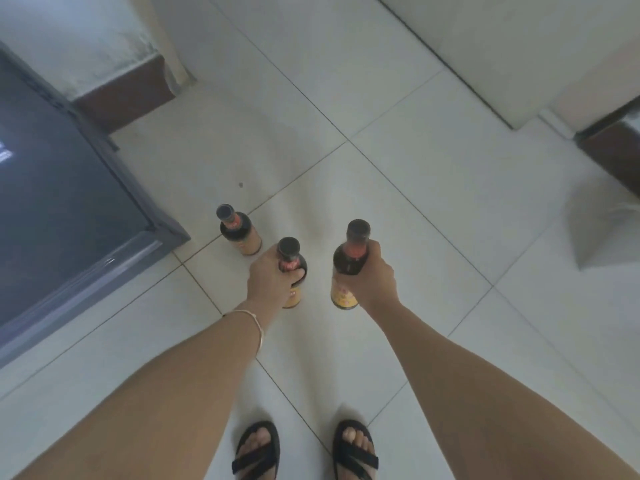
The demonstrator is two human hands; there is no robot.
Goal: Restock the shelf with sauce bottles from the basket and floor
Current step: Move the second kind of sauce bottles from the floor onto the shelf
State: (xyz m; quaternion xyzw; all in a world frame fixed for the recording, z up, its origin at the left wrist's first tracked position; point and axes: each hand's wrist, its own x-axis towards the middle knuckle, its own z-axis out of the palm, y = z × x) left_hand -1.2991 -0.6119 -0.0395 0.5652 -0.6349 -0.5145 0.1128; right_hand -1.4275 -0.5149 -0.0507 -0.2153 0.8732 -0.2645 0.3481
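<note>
I stand on a pale tiled floor [433, 188] with thin dark grout lines [381, 169]. To my left lies a dark grey-framed panel [52, 202]; beyond it, a white wall [69, 36] with brown skirting [128, 95].

Head view, sole camera: worn at head height, directed steeply downward at the pale glossy tiled floor [433, 209], viewed from standing distance above it; black strapped sandals [257, 453] on it are framed lowest.
</note>
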